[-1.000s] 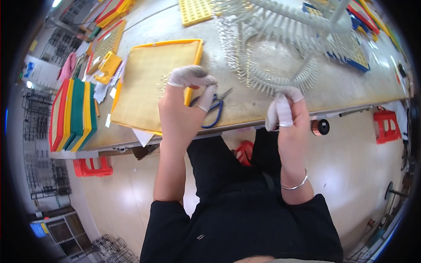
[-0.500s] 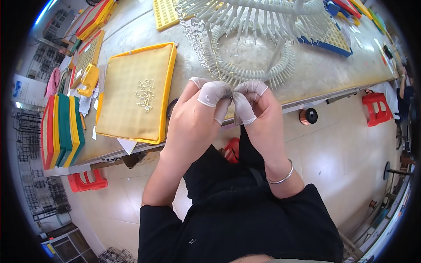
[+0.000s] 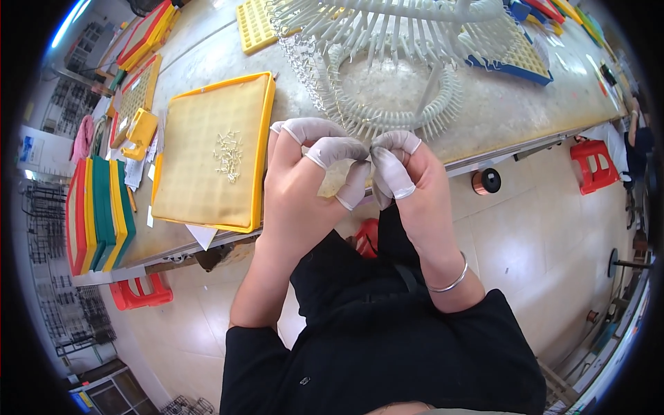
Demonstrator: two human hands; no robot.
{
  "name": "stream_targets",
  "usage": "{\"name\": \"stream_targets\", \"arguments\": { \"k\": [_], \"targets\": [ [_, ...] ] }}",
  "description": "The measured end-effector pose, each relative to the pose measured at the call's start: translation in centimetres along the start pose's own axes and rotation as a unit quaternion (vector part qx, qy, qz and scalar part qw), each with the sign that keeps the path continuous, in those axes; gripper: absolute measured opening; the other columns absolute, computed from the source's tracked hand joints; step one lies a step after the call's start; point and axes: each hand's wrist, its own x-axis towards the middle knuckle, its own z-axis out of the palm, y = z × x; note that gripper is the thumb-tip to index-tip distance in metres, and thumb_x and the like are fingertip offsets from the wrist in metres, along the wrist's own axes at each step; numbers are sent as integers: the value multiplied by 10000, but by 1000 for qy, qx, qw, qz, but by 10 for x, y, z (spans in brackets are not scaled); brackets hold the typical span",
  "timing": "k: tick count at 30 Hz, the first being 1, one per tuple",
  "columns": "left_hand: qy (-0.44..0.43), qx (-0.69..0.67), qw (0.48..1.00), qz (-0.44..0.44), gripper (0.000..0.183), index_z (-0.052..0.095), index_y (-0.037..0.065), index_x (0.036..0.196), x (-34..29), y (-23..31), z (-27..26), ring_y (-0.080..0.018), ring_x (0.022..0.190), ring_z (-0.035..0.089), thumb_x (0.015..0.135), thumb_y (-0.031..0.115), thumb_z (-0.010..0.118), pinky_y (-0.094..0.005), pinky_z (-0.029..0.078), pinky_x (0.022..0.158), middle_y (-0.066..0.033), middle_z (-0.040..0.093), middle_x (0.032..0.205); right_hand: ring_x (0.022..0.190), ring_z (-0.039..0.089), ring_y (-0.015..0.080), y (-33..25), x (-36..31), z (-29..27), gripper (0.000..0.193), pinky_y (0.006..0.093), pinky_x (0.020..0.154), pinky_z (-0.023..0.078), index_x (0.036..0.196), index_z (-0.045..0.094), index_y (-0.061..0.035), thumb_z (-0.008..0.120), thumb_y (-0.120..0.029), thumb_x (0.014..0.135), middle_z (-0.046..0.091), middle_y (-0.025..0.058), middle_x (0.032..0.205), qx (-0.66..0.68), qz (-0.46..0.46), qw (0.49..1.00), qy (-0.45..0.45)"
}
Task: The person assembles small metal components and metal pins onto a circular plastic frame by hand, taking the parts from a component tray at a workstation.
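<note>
left hand (image 3: 304,187) and right hand (image 3: 408,187): fingertips in white finger covers, touching | yellow tray (image 3: 200,187) with small white parts (image 3: 228,153) on table (image 3: 498,117) | white ring of pegs (image 3: 387,104) just beyond

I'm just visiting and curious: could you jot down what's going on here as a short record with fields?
Left hand: raised, fingertips in pale finger cots, meeting the other hand
Right hand: fingertips pinched against the left; whatever is between them is too small to tell
Yellow tray: on the bench, small white parts lying in it
White comb-like ring: behind the hands
</note>
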Motion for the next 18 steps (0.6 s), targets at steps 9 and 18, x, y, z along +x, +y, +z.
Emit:
{"name": "stream_targets", "arguments": {
  "k": [9,18],
  "targets": [
    [13,43,998,47,224,642,70,784,13,-3,1,-238,774,498,588,-25,690,-323,426,665,-54,550,848,554,491,47,-4,-5,4,173,193,502,408,1033,491,-1,534,-103,900,541,10,689,-22,-27,999,32],
    [33,89,990,107,223,647,60,777,25,3,4,-243,748,487,578,-29,694,-330,428,636,-46,544,824,553,503,53,0,-6,4,185,189,489,398,1037,489,7,551,-84,889,549,21,674,-13,-40,998,57]
  ]
}}
